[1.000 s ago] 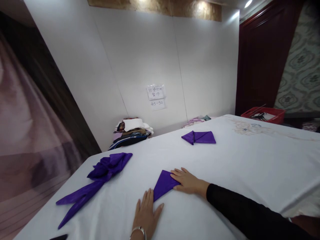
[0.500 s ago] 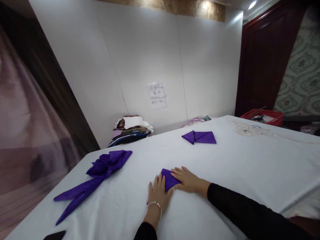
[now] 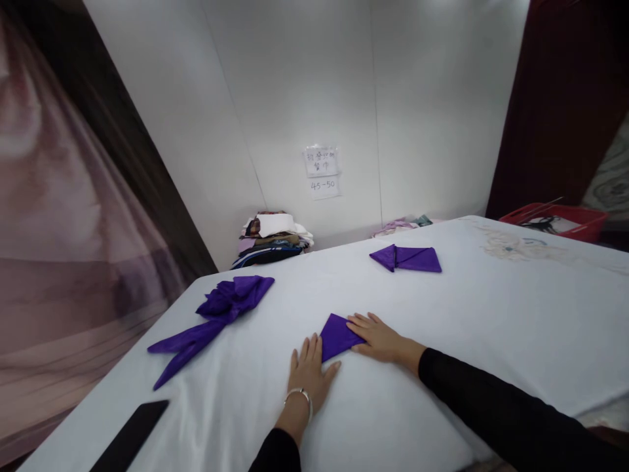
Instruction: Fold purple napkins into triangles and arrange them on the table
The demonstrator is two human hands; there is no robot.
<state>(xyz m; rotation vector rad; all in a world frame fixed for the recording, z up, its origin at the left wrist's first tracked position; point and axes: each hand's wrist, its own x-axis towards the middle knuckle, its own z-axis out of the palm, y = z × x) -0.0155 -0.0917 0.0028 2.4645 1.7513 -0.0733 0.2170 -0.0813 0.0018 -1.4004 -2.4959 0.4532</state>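
Observation:
A small folded purple napkin [image 3: 339, 335] lies flat on the white tablecloth [image 3: 393, 413], its point facing away from me. My left hand [image 3: 308, 375], with a silver bangle at the wrist, rests flat at its left edge, fingers stretched out and thumb apart. On the opposite side my right hand [image 3: 378, 337] lies flat, its fingertips on the napkin's right corner. Both hands are open and press rather than grip. Part of the napkin is hidden under the fingers.
A purple napkin folded like a flower with two tails [image 3: 228, 305] lies at the left. Farther back is an arrow-shaped purple napkin [image 3: 413, 258]. A black flat object [image 3: 130, 436] sits near left. Behind the table are stacked clothes [image 3: 272, 239] and a red basket [image 3: 584, 223].
My hands have moved apart, showing more of the napkin between them. The view has shifted, bringing more of the black object into sight. The other purple napkins stay where they lay.

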